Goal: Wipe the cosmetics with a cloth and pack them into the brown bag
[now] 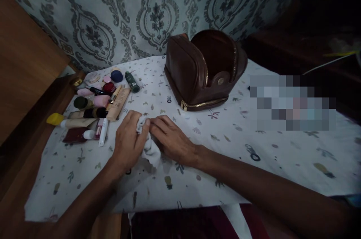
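Observation:
A crumpled white cloth [151,151] is bunched in my left hand [128,139], its loose end hanging down over the table covering. My right hand [172,139] meets the left one at the fingertips, fingers curled in against the cloth. Whatever lies between the right fingers is hidden. Just beyond both hands, a brown toiletry bag [187,71] stands with its top unzipped and gaping. To the left of my left hand lies a group of cosmetics, among them a beige tube [118,105], a white tube [103,132] and a green bottle [132,82].
A white patterned cloth [225,171] covers the table. More cosmetics, including a yellow-capped tube [55,119] and a dark red pouch-like item [75,135], lie near the left edge. A blurred-out patch [293,107] hides something at right. A patterned curtain [158,13] hangs behind.

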